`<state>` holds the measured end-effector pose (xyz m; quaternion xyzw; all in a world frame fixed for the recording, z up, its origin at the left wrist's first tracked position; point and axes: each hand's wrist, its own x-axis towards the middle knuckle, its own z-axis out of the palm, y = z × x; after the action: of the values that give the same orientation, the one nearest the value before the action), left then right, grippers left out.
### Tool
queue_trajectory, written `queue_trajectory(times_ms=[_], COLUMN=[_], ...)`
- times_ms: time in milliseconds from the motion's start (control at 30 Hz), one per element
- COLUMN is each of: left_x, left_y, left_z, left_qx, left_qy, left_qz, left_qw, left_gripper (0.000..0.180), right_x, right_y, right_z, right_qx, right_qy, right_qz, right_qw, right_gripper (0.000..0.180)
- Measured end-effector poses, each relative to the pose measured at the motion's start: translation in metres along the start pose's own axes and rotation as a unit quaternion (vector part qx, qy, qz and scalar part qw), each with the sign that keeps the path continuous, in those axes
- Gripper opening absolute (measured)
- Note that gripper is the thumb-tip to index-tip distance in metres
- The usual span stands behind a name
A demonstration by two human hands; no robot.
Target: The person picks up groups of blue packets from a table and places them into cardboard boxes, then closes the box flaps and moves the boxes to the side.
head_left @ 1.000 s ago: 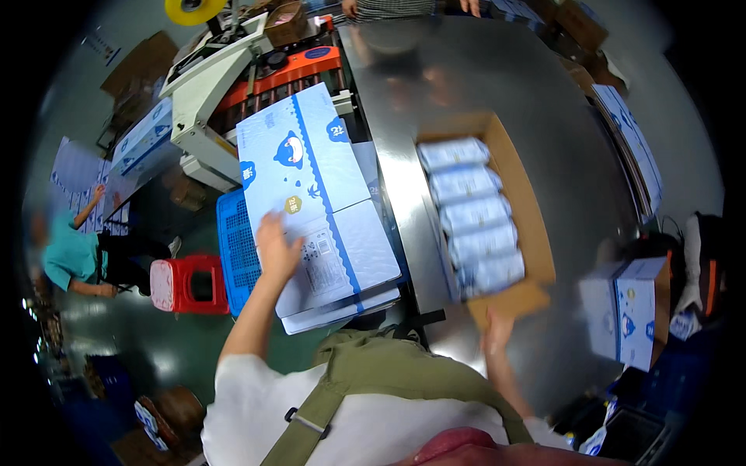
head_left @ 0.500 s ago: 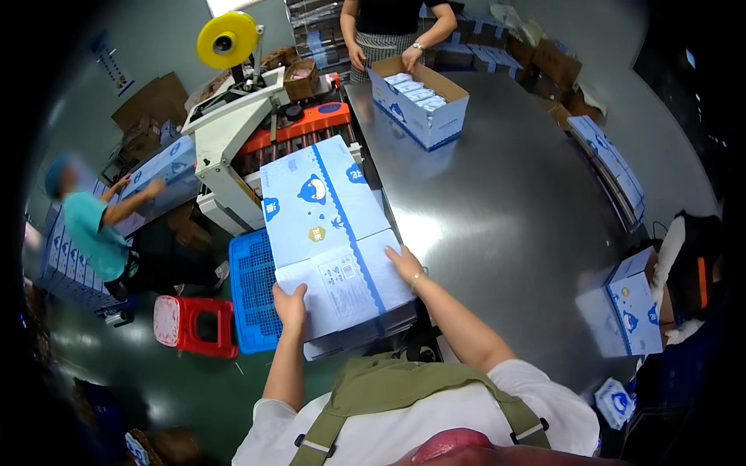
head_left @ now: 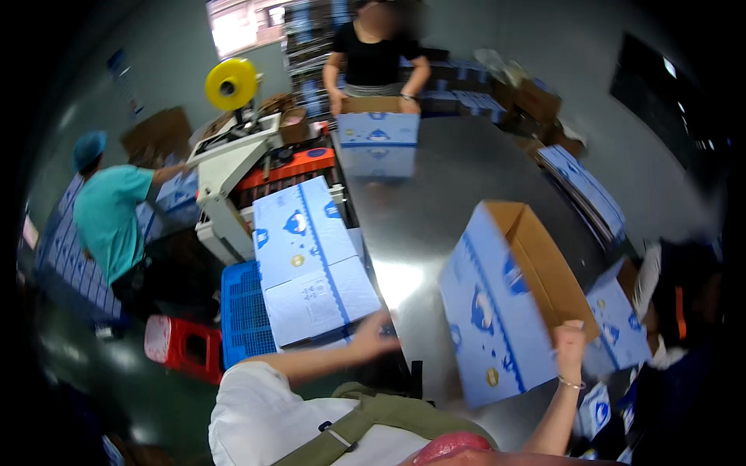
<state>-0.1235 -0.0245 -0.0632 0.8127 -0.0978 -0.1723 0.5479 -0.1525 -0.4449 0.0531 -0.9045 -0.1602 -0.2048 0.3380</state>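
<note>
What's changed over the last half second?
The right hand let go of the stack of light-blue cardboard cartons and now grips the rim of an open light-blue carton with a brown inside. The left hand moved right to the stack's near right corner; contact is unclear. The light-blue carton at the metal table's far end shifted left. Unchanged: red plastic stool, blue plastic crate.

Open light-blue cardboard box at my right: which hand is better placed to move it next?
Probably your right hand: it looks closed on the near edge of the box, while your left hand is apart from it, beside the flat light-blue cardboard stack.
</note>
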Motion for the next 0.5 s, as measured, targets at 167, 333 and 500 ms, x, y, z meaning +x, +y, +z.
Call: queue_trajectory(times_ms=[167,333,500], left_x=[0.141,0.151,0.125], left_y=[0.082,0.185,0.209], left_z=[-0.025,0.057,0.122], left_qx=[0.283,0.413,0.55], left_qy=[0.047,-0.455,-0.574], left_qz=[0.35,0.223,0.194], left_qw=[0.892,0.757,0.575], left_gripper=[0.115,0.111,0.101], right_x=[-0.12,-0.191,-0.202], right_y=[0.032,0.048,0.052], right_z=[0.039,0.036,0.019], right_qx=[-0.238,-0.221,-0.076], right_qy=[-0.381,-0.376,-0.132], right_qz=[0.05,0.142,0.173], right_qw=[0.892,0.889,0.973], right_gripper=[0.043,0.033,0.021])
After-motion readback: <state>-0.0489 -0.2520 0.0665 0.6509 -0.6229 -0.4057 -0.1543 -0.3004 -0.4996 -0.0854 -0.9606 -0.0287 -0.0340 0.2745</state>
